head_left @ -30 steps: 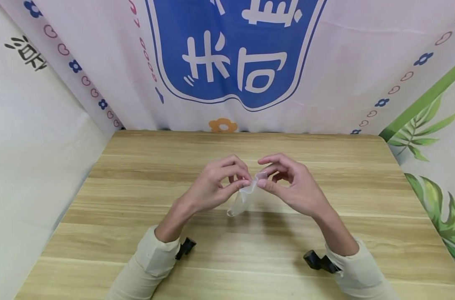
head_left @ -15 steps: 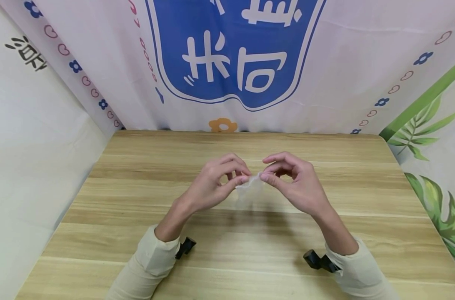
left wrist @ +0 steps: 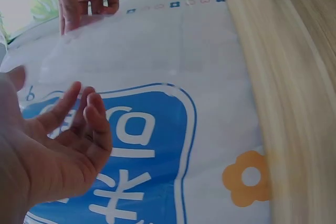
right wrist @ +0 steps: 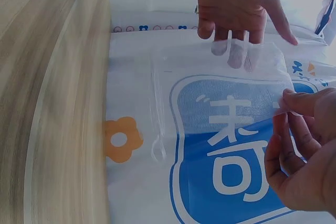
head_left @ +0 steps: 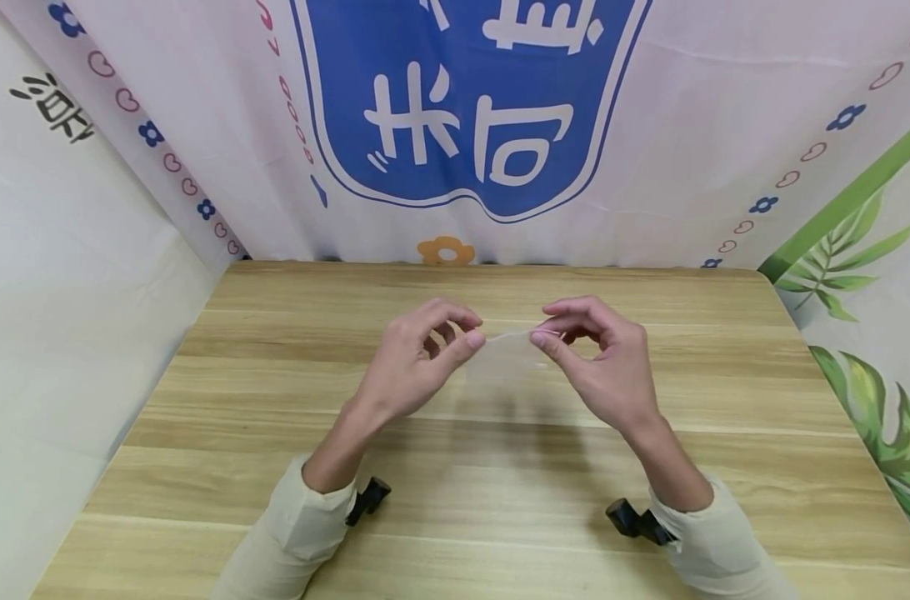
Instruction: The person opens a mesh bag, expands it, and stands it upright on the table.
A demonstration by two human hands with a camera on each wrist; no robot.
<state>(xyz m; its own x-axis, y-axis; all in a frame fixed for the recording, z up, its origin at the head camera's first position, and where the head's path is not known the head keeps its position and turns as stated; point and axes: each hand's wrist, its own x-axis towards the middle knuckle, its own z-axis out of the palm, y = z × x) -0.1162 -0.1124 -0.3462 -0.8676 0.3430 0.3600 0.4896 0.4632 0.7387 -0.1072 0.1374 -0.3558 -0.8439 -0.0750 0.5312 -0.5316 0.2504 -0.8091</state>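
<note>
A small sheer white mesh bag [head_left: 503,358] hangs between the two hands above the table. My right hand [head_left: 605,367] pinches its upper corner between thumb and index finger. My left hand [head_left: 417,358] is at the opposite corner, thumb and fingers apart. In the right wrist view, the left fingertips [right wrist: 236,56] show through the mesh; whether they touch it, I cannot tell. A thin string ending in a loop [right wrist: 159,148] runs along the bag's lower edge. Against the white cloth, the bag is faint in the left wrist view.
Beneath the hands is a wood-grain table [head_left: 275,333]. A white curtain with a blue printed sign [head_left: 462,108] hangs behind its far edge. Leaf-printed cloth [head_left: 875,400] hangs on the right. Black camera mounts [head_left: 368,500] stick out from both sleeves.
Both hands have moved apart and slightly away from me. The bag, gathered and crumpled before, now spreads flatter between them. The left thumb and fingers have come off their pinch on it.
</note>
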